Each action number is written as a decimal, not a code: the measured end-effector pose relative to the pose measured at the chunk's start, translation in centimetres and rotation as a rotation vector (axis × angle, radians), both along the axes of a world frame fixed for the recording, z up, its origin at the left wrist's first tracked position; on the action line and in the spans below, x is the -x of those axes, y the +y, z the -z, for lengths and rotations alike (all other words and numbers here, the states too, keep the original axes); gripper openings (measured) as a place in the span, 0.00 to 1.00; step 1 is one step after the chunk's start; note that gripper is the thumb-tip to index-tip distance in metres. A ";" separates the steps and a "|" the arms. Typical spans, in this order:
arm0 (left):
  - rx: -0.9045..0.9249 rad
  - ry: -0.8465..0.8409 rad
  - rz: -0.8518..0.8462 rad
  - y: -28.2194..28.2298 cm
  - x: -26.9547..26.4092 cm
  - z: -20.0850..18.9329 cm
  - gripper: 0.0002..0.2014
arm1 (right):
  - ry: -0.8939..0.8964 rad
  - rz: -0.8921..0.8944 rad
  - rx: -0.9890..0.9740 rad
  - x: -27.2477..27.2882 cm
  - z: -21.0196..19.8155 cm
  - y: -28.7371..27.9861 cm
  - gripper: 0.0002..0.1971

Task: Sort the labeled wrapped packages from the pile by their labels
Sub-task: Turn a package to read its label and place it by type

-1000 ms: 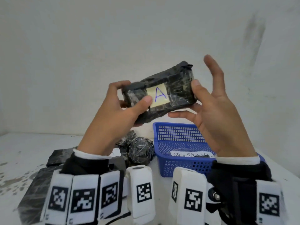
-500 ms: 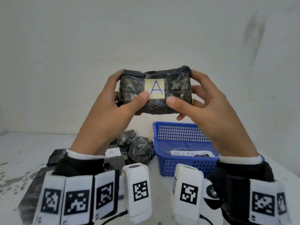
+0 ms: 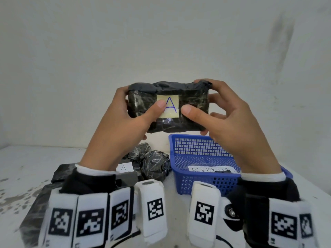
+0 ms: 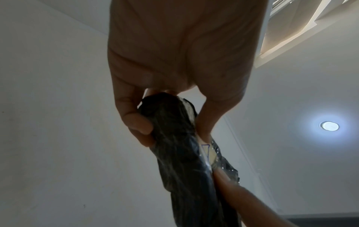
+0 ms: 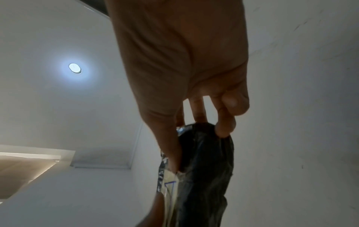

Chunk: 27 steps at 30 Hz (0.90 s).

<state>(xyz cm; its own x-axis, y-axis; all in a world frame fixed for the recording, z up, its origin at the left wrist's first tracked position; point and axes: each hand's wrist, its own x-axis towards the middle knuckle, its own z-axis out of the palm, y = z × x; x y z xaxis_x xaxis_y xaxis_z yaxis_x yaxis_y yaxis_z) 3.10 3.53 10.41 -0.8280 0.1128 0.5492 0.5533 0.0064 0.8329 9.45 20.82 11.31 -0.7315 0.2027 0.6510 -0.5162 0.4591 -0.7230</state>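
Both hands hold a black plastic-wrapped package (image 3: 189, 102) up in front of the wall, its pale label with a blue letter A (image 3: 170, 106) facing me. My left hand (image 3: 125, 119) grips its left end, thumb on the front beside the label. My right hand (image 3: 225, 120) grips the right end, thumb on the front. The left wrist view shows the package (image 4: 180, 147) edge-on between my fingers, and so does the right wrist view, package (image 5: 205, 161). On the table below lie more black wrapped packages (image 3: 154, 161), one labelled A (image 3: 124, 167).
A blue plastic basket (image 3: 200, 145) stands on the white table at the right, with a handwritten paper label (image 3: 211, 170) inside. Flat black wrapped parcels (image 3: 60, 171) lie at the left front. A plain wall stands close behind.
The package was tilted and held mainly by my left hand; my right hand closed on its right end, and the package now sits level, slightly lower, label facing me.
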 end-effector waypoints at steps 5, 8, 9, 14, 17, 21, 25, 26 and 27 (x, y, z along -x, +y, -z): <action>0.006 0.025 -0.016 0.4 0.0 0.1 0.29 | 0.042 0.055 -0.023 0.7 0.3 -0.3 0.20; -0.009 0.013 0.023 0.6 -0.1 0.0 0.23 | 0.043 0.085 -0.008 0.7 0.4 -0.4 0.16; -0.014 0.017 0.028 0.5 -0.1 0.0 0.19 | 0.041 0.081 0.000 0.7 0.4 -0.4 0.15; -0.039 -0.032 0.077 0.5 -0.5 -0.2 0.16 | 0.034 0.072 0.004 0.5 0.2 -0.2 0.10; -0.102 -0.094 0.109 0.6 -0.5 -0.4 0.13 | 0.009 0.048 0.002 0.3 0.2 0.0 0.06; -0.135 -0.115 0.074 0.5 -0.2 -0.4 0.08 | -0.051 0.020 0.016 0.4 0.0 0.0 0.04; -0.137 -0.103 0.065 0.7 -0.2 -0.5 0.02 | -0.087 0.004 0.005 0.4 0.0 -0.3 0.05; -0.131 -0.090 0.059 0.7 -0.3 -0.5 0.02 | -0.095 -0.001 -0.005 0.4 0.0 -0.4 0.06; -0.125 -0.078 0.053 0.6 -0.4 -0.5 0.02 | -0.099 -0.001 -0.020 0.5 0.1 -0.5 0.07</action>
<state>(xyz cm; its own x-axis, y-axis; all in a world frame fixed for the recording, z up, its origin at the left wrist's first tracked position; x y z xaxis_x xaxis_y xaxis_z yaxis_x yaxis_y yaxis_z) 3.48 4.15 10.94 -0.8635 0.0918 0.4959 0.4837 -0.1277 0.8659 8.95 20.36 11.21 -0.7927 0.1898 0.5794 -0.4431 0.4734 -0.7613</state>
